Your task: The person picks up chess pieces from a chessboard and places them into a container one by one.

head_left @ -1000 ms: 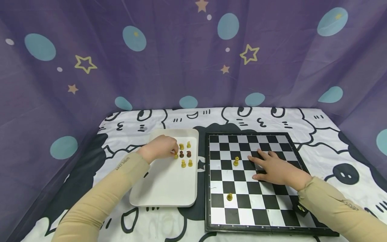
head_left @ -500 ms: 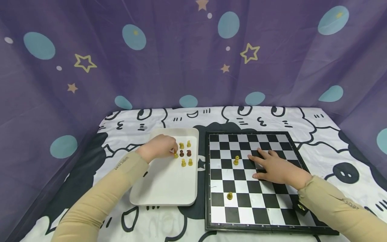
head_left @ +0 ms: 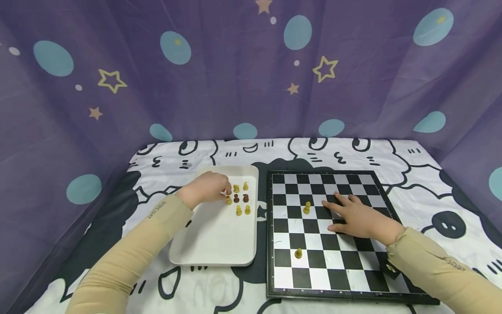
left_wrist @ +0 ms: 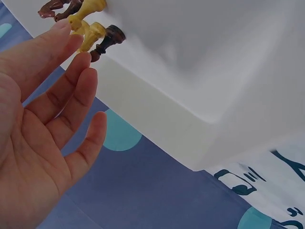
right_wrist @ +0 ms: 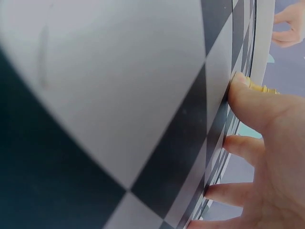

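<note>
In the white tray, my left hand pinches a yellow chess piece with a rounded head. The left wrist view has the thumb tip and forefinger right at the head of that yellow piece, the other fingers of the left hand loosely bent. Beside it are two dark red pieces and several more yellow ones. My right hand rests on the black-and-white chessboard, fingers spread. Left of its fingertips stands a taller yellow chess piece.
A small yellow chess piece stands near the board's front left. The tray lies left of the board on a white and black cartoon cloth. Behind hangs a purple curtain. A small dark object shows beside the right sleeve.
My left fingers have lifted slightly, so more of the pinched yellow piece shows. The piece stays in its place beside the others. My right hand has not moved.
</note>
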Demonstrator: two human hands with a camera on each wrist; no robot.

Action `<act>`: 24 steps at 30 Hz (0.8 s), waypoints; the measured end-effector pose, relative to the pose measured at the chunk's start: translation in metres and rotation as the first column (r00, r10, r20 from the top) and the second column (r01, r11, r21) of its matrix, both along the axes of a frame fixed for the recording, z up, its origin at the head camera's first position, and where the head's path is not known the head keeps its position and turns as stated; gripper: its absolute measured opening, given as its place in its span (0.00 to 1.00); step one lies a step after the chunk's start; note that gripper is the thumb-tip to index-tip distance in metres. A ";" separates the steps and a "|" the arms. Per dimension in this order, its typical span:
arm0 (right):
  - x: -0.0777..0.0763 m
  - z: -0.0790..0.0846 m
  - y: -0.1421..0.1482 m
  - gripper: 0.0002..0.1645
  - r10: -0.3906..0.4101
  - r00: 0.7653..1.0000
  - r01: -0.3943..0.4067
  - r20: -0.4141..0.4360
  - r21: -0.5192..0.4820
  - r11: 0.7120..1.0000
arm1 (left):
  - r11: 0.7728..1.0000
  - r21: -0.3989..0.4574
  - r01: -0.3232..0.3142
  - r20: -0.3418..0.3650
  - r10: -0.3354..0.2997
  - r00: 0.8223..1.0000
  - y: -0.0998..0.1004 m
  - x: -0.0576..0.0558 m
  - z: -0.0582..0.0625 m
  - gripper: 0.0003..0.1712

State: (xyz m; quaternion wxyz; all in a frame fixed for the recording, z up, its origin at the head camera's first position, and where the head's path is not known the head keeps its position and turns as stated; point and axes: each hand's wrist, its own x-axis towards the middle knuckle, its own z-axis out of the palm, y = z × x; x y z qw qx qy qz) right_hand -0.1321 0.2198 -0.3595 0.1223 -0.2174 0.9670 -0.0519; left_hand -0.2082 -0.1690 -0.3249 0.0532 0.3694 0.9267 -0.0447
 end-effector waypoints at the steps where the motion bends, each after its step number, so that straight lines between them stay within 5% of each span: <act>1: 0.000 0.000 0.000 0.45 0.000 1.000 0.000 -0.001 0.002 1.000 | 1.000 -0.001 0.001 0.001 -0.001 1.000 0.000 0.000 0.001 0.05; 24: 0.000 0.001 -0.001 0.45 -0.007 1.000 0.007 0.011 0.003 1.000 | 0.994 0.054 0.092 -0.066 -0.088 0.994 0.009 0.010 0.019 0.06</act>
